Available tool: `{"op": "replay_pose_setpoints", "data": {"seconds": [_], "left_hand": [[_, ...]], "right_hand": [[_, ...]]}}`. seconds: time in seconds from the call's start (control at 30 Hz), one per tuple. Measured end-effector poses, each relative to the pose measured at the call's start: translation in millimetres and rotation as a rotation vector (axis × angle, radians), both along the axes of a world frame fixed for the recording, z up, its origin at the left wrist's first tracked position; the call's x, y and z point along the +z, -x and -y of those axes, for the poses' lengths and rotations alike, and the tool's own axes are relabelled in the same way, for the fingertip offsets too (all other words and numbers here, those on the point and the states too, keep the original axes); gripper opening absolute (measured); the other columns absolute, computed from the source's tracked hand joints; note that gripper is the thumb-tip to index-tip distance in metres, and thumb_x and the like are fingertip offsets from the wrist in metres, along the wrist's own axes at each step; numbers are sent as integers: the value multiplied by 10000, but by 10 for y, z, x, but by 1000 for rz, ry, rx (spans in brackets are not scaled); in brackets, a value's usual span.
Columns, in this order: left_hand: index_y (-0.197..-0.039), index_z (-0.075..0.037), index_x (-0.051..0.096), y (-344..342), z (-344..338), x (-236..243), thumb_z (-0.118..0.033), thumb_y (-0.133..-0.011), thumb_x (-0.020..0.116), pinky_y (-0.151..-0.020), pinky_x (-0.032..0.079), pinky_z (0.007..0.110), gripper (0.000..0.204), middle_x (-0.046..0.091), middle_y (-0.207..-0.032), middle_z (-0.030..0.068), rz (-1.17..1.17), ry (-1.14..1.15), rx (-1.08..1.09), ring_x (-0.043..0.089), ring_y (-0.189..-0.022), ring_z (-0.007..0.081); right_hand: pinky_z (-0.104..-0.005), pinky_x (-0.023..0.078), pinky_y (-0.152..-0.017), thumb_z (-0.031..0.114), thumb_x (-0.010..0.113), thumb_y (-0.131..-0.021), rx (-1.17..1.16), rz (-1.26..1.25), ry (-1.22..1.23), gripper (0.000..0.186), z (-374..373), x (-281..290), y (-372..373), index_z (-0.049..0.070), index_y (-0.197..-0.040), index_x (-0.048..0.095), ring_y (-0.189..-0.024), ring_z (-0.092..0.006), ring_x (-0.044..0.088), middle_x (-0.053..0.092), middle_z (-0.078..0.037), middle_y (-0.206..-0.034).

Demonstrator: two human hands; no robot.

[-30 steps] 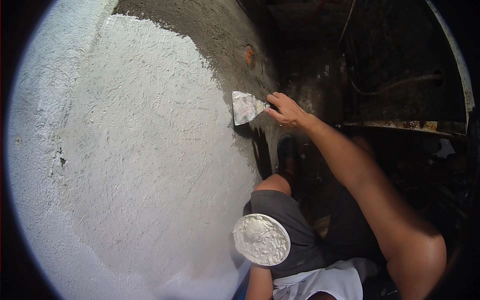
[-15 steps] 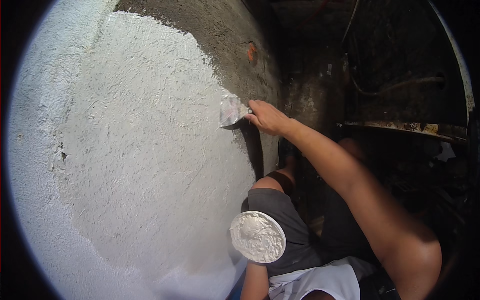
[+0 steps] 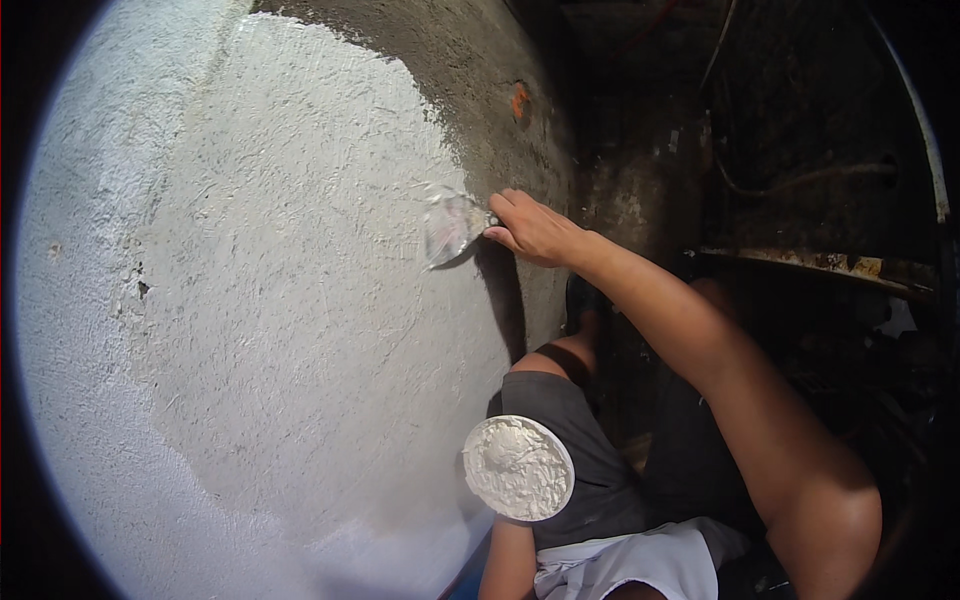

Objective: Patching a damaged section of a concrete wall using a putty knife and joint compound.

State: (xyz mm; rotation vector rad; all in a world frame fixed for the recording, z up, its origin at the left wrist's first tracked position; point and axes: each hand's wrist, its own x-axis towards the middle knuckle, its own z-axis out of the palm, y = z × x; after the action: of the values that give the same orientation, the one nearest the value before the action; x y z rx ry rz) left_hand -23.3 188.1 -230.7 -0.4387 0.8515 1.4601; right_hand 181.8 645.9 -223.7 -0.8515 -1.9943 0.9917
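Observation:
My right hand (image 3: 532,228) is closed around the handle of a putty knife (image 3: 452,232). The knife's wide, smeared blade lies against the wall, near the right border of a fresh white coat (image 3: 300,250). Low in the picture, a round white bowl (image 3: 519,468) of thick whitish putty is held up over my thigh. My left forearm (image 3: 508,562) runs up beneath it; the left hand supporting it is hidden under the bowl, so its fingers do not show.
Bare grey-brown wall (image 3: 470,80) with an orange spot (image 3: 520,100) borders the coat at upper right. To the right lie a dark recess, a thin hose (image 3: 800,180) and a rusty-edged ledge (image 3: 830,262). My bent knee (image 3: 556,362) is close to the wall.
The putty knife has slid a little left and down across the white coat, its blade now tilted. My view has shifted slightly; the bowl stays over my thigh.

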Motion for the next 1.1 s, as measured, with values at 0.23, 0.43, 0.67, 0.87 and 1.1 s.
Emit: {"op": "replay_pose_setpoints", "data": {"seconds": [0.23,0.43,0.67,0.87,1.1], "left_hand": [[-1489,-159,522,-96,-20,-206,-666,-1004,390,-1068,489,588,714,561,-1476,129,-4,43,4,555,-1322,384],[-1483,-143,524,317,51,-610,-666,-1006,394,-1067,489,581,720,557,-1480,129,-371,-1000,-405,561,-1314,375],[-1469,-164,544,128,-52,-69,-706,-972,423,-1029,495,641,745,575,-1458,139,31,2,-14,573,-1293,409],[-1453,-158,555,105,-13,-205,-693,-979,428,-1042,499,610,726,579,-1452,138,59,47,-20,576,-1290,397],[-1459,-141,544,719,10,-715,-672,-984,445,-1054,497,593,719,568,-1461,143,-175,-940,-382,568,-1301,384]], "right_hand": [[-524,451,-936,376,531,-1043,-64,232,121,377,-77,-800,-343,5,-1089,481,-1054,-455,551,556,-264,-1069],[-500,459,-907,334,564,-1024,-86,4,-24,338,-186,-110,-38,8,-1076,489,-1015,-425,548,540,-232,-1033],[-519,444,-920,345,555,-1022,-117,-25,31,369,-122,137,32,-14,-1071,483,-1025,-455,542,553,-252,-1041],[-530,444,-929,355,550,-1025,-203,212,192,380,-73,-887,-227,-20,-1051,492,-1032,-474,553,583,-286,-1043],[-501,448,-859,322,581,-999,-130,-77,-131,339,98,-309,355,-6,-1037,502,-946,-435,531,519,-232,-978]]}}
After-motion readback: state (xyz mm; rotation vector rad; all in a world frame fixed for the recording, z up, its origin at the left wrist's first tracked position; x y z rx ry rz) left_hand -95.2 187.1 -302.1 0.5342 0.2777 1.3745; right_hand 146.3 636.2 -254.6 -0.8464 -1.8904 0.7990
